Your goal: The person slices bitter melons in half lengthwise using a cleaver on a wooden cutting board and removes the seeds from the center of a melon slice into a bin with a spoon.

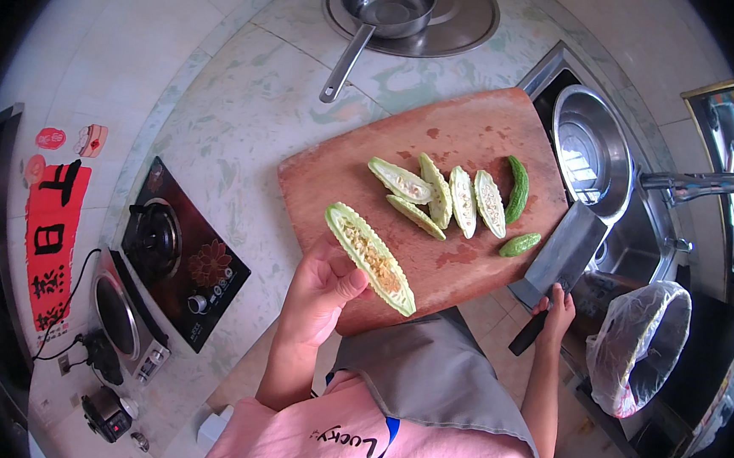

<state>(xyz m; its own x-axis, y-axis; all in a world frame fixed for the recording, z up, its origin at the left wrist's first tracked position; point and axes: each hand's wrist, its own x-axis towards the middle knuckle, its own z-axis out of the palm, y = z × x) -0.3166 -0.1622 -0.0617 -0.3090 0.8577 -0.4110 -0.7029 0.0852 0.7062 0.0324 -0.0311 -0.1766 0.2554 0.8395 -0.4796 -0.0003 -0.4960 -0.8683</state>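
Observation:
My left hand (331, 287) holds a halved bitter melon (371, 258), its cut face with seeds and pith turned up, above the near left part of a wooden cutting board (346, 157). My right hand (555, 315) grips a cleaver (563, 249) by its black handle, off the board's right edge, with the broad blade pointing away. Several cut bitter melon pieces (463, 200) lie in the middle of the board, some with their seeds showing. Right of them rest a curved green bitter melon piece (517, 190) and a short green end piece (520, 245).
A steel basin (592, 152) sits over the sink (644, 229) beside the faucet (689, 181). A bin with a plastic liner (639, 350) stands at right. Behind the board are a saucepan (389, 7) and round metal lid (464, 25). A gas stove (186, 255) is at left.

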